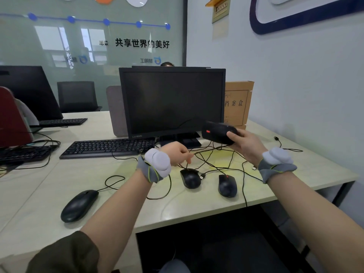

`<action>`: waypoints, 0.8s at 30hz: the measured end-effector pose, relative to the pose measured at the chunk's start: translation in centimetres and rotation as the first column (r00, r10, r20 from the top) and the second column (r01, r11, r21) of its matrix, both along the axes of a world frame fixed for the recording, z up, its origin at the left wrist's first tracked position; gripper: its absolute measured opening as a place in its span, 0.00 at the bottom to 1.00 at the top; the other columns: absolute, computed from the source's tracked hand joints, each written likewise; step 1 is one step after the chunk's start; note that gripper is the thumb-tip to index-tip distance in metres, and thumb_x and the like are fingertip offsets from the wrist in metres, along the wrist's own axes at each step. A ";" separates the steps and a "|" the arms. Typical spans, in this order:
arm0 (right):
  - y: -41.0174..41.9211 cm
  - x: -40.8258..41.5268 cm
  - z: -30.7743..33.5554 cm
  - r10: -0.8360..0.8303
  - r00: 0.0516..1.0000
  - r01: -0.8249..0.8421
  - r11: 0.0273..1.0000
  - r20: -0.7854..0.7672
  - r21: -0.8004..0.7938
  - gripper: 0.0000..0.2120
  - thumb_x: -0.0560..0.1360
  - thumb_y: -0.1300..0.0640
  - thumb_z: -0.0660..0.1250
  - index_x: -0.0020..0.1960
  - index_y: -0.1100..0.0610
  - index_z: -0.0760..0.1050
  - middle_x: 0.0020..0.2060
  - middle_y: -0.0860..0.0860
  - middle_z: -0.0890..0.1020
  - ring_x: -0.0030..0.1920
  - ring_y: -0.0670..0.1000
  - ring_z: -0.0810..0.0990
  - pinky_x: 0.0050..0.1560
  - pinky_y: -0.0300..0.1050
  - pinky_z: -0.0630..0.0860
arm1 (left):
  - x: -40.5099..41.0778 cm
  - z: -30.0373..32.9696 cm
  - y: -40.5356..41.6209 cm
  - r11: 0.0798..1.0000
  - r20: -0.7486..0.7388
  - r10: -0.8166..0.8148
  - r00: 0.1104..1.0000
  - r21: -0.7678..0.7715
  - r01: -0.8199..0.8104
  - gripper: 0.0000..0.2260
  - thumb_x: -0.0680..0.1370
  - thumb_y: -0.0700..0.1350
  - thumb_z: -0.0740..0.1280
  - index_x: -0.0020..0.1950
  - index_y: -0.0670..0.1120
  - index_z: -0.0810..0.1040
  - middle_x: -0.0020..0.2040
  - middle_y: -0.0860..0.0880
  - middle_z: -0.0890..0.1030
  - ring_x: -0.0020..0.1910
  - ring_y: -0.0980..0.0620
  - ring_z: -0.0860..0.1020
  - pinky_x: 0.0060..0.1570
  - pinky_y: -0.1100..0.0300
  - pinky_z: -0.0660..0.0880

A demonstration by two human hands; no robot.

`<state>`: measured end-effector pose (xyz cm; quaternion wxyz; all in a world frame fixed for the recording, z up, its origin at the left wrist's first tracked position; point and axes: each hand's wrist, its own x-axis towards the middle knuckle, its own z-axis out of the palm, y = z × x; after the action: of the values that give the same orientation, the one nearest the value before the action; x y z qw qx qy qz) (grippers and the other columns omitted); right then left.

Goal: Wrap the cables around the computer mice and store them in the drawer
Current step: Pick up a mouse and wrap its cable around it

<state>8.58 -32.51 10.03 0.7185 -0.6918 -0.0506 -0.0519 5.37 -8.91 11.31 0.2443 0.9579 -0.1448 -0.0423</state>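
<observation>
Head view shows your right hand (245, 143) raised above the desk (295, 170), fingers closed around a black mouse (218, 133) with a red mark, held just in front of the monitor's (172, 101) lower right corner. Its cable (208, 152) hangs from the mouse down to the desk. Your left hand (175, 152) is lower and to the left, fingers drawn together near a strand of that cable; whether it actually pinches the cable cannot be told, as the hand is blurred. Both wrists carry grey bands with pale padded units. Three more mice lie on the desk. A middle mouse (190, 178) sits below the left hand, with a USB plug (202, 176) just beside it. A red-wheel mouse (227, 185) lies to its right, near the front edge. A large mouse (78, 205) lies well apart at the left, its cable looping toward the centre. Loose cables cross one another between the two central mice and the monitor stand. A keyboard (107, 147) lies left of the stand. A brown file box (237, 104) stands upright right of the monitor, against the wall. Another USB plug (276, 138) lies on the desk at far right.
</observation>
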 end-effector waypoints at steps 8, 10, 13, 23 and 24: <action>0.4 -2.0 0.6 0.247 0.969 -0.167 0.671 0.006 -0.722 0.17 0.74 0.61 0.68 0.62 0.55 0.75 0.45 0.42 0.80 0.44 0.37 0.78 0.41 0.22 0.70 | 0.6 2.3 0.9 0.995 0.348 -0.078 0.934 -0.029 0.094 0.05 0.78 0.48 0.62 0.51 0.51 0.77 0.34 0.59 0.74 0.34 0.62 0.72 0.34 0.69 0.67; 0.3 -2.6 0.6 0.411 0.903 -0.426 0.813 -0.126 -0.398 0.17 0.75 0.67 0.63 0.62 0.57 0.74 0.48 0.46 0.83 0.48 0.43 0.82 0.46 0.29 0.75 | 1.0 2.1 1.4 0.979 0.355 -0.085 0.931 -0.141 0.144 0.04 0.78 0.48 0.63 0.49 0.51 0.77 0.34 0.58 0.75 0.34 0.62 0.73 0.35 0.70 0.70; 0.5 -3.2 0.8 0.567 0.810 -0.582 0.809 -0.148 -0.086 0.15 0.74 0.67 0.62 0.58 0.56 0.75 0.49 0.50 0.85 0.51 0.48 0.83 0.50 0.38 0.79 | 1.1 1.1 1.4 0.892 0.281 -0.124 0.952 -0.388 0.231 0.03 0.77 0.44 0.64 0.45 0.48 0.77 0.33 0.54 0.76 0.29 0.64 0.73 0.32 0.72 0.71; 3.0 -1.4 1.5 0.093 0.990 -0.133 0.871 0.109 0.472 0.08 0.77 0.61 0.61 0.56 0.58 0.74 0.53 0.55 0.80 0.57 0.55 0.80 0.62 0.48 0.74 | 0.1 -2.0 -2.6 0.970 0.050 -0.140 0.989 -0.192 0.147 0.12 0.80 0.48 0.55 0.44 0.48 0.76 0.32 0.53 0.74 0.26 0.58 0.70 0.29 0.66 0.68; 3.0 -1.3 1.3 0.016 0.993 -0.061 0.921 0.119 0.385 0.10 0.77 0.61 0.63 0.58 0.58 0.74 0.53 0.55 0.80 0.59 0.56 0.78 0.62 0.48 0.74 | 0.0 -2.0 -3.0 0.980 0.092 -0.125 0.988 -0.142 0.137 0.13 0.80 0.50 0.54 0.44 0.49 0.75 0.33 0.53 0.75 0.29 0.57 0.71 0.33 0.63 0.69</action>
<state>7.30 -29.52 11.35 0.8380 -0.5307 -0.0935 -0.0860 5.35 -11.92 9.36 0.3049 0.9265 -0.2202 -0.0079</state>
